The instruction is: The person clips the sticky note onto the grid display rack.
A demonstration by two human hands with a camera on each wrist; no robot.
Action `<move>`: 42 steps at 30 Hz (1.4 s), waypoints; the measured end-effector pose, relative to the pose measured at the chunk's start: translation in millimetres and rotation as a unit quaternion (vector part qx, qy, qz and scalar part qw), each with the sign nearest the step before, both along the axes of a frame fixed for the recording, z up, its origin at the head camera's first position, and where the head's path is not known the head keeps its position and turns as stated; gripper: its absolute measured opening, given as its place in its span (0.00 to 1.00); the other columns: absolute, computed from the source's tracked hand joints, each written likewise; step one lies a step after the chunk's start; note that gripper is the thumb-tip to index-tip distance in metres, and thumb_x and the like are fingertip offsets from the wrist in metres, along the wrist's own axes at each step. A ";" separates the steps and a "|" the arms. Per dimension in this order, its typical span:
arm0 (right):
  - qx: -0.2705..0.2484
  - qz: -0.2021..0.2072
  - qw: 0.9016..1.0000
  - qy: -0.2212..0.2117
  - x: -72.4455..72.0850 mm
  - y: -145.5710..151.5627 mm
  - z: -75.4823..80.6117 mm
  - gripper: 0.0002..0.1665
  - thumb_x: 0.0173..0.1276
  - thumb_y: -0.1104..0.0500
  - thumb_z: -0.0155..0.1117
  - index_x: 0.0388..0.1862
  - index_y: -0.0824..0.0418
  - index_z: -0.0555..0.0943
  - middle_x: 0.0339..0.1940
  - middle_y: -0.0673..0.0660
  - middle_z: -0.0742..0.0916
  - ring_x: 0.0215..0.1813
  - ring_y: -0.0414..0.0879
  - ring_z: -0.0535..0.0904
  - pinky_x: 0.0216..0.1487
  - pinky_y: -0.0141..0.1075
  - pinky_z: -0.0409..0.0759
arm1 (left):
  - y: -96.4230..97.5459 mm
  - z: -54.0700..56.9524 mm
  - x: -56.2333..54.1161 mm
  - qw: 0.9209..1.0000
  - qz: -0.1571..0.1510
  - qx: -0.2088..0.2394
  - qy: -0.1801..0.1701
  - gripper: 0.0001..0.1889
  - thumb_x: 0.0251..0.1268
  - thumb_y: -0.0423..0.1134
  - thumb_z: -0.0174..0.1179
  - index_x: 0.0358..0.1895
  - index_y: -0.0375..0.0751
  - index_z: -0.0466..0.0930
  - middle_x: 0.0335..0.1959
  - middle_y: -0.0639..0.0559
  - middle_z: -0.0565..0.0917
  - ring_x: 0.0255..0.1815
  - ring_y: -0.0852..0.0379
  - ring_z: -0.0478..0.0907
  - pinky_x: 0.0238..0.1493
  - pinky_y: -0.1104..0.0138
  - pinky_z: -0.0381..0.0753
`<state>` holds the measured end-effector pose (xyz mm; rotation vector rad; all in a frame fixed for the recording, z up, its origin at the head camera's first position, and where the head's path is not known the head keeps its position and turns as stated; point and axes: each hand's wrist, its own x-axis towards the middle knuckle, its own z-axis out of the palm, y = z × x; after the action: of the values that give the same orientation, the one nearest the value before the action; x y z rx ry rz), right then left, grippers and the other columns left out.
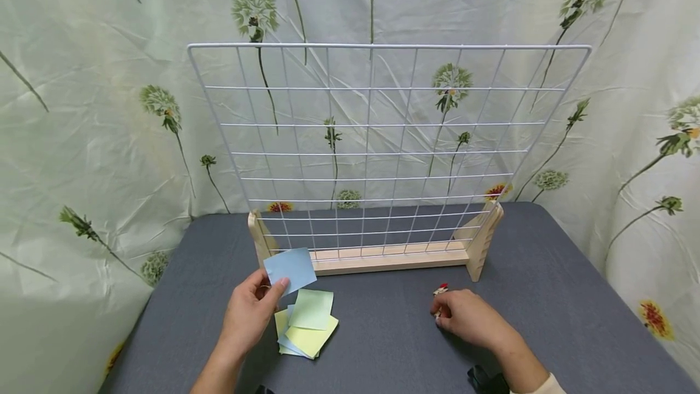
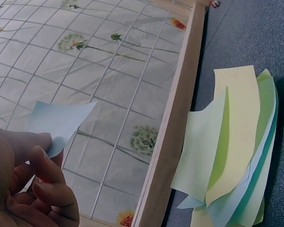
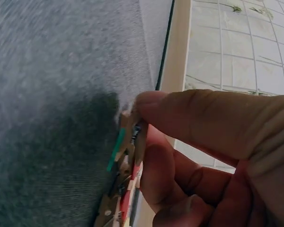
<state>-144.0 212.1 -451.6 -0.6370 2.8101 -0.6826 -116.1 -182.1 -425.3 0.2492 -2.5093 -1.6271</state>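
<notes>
My left hand (image 1: pixel 247 312) pinches a light blue sheet of note paper (image 1: pixel 294 267) between thumb and fingers, raised in front of the grid's lower left part. Just beneath it lies a loose stack of yellow, green and blue paper sheets (image 1: pixel 314 315) on the table. Over on the right, my right hand (image 1: pixel 473 318) is low at the tabletop. In the right wrist view its thumb and index finger pinch a small wooden clothespin (image 3: pixel 141 137) with a metal spring. More small clothespins (image 3: pixel 106 210), some with red or green parts, lie against it, partly hidden by the fingers.
A white wire grid (image 1: pixel 366 120) stands upright in a pale wooden base (image 1: pixel 388 262) behind both hands. The table (image 1: pixel 377 333) has a dark grey cloth. Behind hangs a flower-patterned curtain (image 1: pixel 98 157).
</notes>
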 end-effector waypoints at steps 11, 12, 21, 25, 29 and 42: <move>-0.002 -0.009 1.000 0.021 1.9 -4.3 11.2 0.02 0.65 0.59 0.73 0.35 0.54 0.86 0.30 0.42 0.84 0.32 0.31 0.75 0.34 0.33 0.76 | -2.1 -2.7 -5.0 1.000 0.008 -0.019 -0.002 0.11 0.67 0.39 0.68 0.47 0.37 0.83 0.29 0.45 0.82 0.21 0.60 0.71 0.23 0.68 0.70; -0.006 -0.010 1.000 0.025 1.7 -4.4 11.1 0.02 0.66 0.59 0.73 0.35 0.54 0.86 0.30 0.42 0.84 0.32 0.31 0.74 0.34 0.33 0.76 | -2.2 -3.0 -5.8 1.000 0.008 -0.020 -0.003 0.11 0.67 0.39 0.68 0.47 0.38 0.83 0.30 0.44 0.83 0.21 0.60 0.71 0.23 0.68 0.70; -0.046 -0.043 0.998 0.025 -1.3 -8.4 12.1 0.03 0.69 0.59 0.70 0.38 0.57 0.86 0.30 0.42 0.86 0.32 0.29 0.76 0.33 0.31 0.76 | -4.7 -7.2 -10.7 1.000 0.005 -0.018 0.017 0.09 0.67 0.39 0.69 0.43 0.38 0.82 0.24 0.49 0.76 0.19 0.61 0.68 0.22 0.69 0.68; -0.055 -0.046 0.997 0.016 -1.8 -10.5 12.7 0.02 0.70 0.59 0.69 0.40 0.55 0.85 0.31 0.43 0.86 0.32 0.30 0.76 0.34 0.31 0.76 | -4.0 -8.5 -13.4 0.999 0.007 -0.022 0.022 0.10 0.67 0.39 0.69 0.43 0.38 0.83 0.24 0.51 0.77 0.20 0.62 0.69 0.23 0.69 0.69; -0.072 -0.048 0.996 0.015 -2.0 -12.7 13.2 0.04 0.71 0.60 0.68 0.43 0.55 0.85 0.32 0.42 0.86 0.33 0.30 0.75 0.35 0.31 0.76 | -2.6 -9.2 -16.4 1.000 0.005 -0.022 0.020 0.12 0.67 0.42 0.69 0.44 0.37 0.82 0.25 0.50 0.78 0.21 0.62 0.71 0.23 0.69 0.69; -0.100 -0.086 0.990 0.047 -0.2 -18.1 16.3 0.08 0.71 0.59 0.68 0.46 0.59 0.87 0.36 0.47 0.86 0.32 0.32 0.79 0.32 0.29 0.78 | -0.9 -11.0 -25.7 0.999 0.007 -0.037 0.014 0.11 0.69 0.42 0.67 0.41 0.37 0.81 0.22 0.52 0.76 0.22 0.57 0.76 0.20 0.68 0.67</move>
<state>-144.2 194.0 -435.3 -0.4712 2.9323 -1.0030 -141.8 -183.0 -436.3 0.2332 -2.5342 -1.5190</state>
